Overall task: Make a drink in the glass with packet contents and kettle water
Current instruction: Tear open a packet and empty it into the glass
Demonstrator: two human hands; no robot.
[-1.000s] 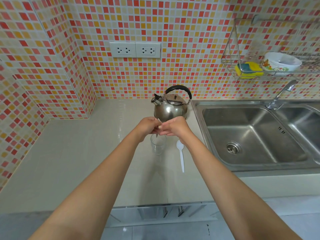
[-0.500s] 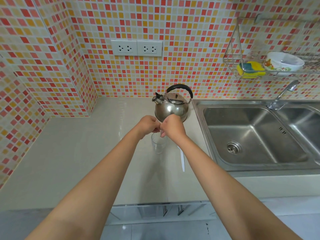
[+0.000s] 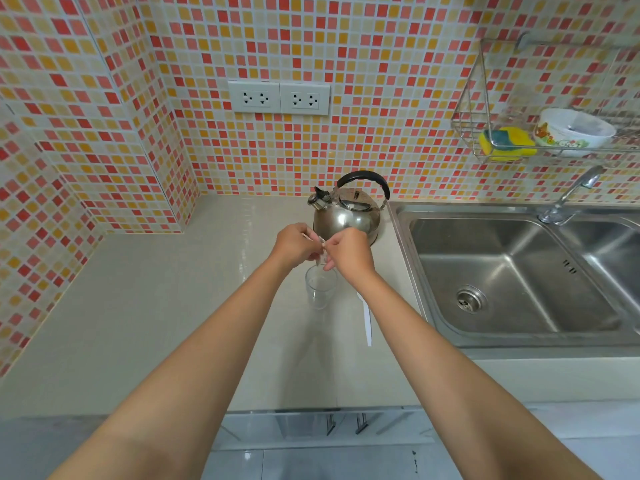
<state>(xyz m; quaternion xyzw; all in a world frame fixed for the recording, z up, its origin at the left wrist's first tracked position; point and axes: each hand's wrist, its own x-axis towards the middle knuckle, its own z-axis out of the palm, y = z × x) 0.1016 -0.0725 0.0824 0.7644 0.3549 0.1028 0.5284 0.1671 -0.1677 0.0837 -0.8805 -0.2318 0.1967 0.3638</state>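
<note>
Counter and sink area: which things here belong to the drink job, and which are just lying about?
For the job:
packet, pinched between left hand and right hand
glass
kettle
white spoon

Lying about:
sponge
bowl
wire rack
sink
tap

Both arms reach forward, left hand (image 3: 294, 244) and right hand (image 3: 348, 251) meeting, fingertips pinched together.

Kettle (image 3: 347, 216) behind glass (image 3: 320, 288), spoon (image 3: 366, 318) right
</note>
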